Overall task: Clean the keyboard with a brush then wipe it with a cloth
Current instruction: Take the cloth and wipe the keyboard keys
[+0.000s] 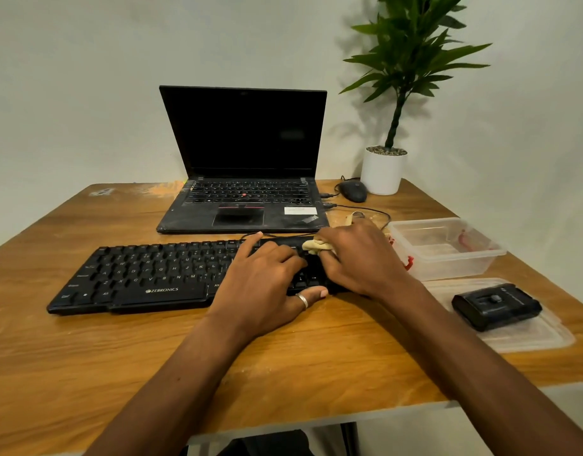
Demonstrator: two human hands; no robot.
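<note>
I'm on the wipe now. The black full-size plastic keyboard (pixel 145 278) lies flat on the worn wooden table (pixel 86 357), and both hands are over its right end. My right hand (pixel 359 258) is curled round a small crumpled pale-yellow cloth (pixel 316 246), bunched between thumb and fingers. It presses the cloth onto the keys at the keyboard's far right corner. My left hand (pixel 267 284) grips nothing. Its fingers are spread and lightly bent across the keys just left of the cloth, and the ringed thumb is against the keyboard's front edge, which reads to me as a brace.

To do this well, I'd say short strokes along the rows, with enough pressure to reach between the caps but not enough to skate the board. The left hand should hold down firmly while the cloth works leftward, since most of the keyboard lies to the left of both hands. I'd refold the cloth once a face looks dirty.

The open black laptop (pixel 244 153) sits just behind the keyboard, and a clear plastic tub (pixel 445 248) is just off its right end. (I can't pick out the brush with any certainty.)
</note>
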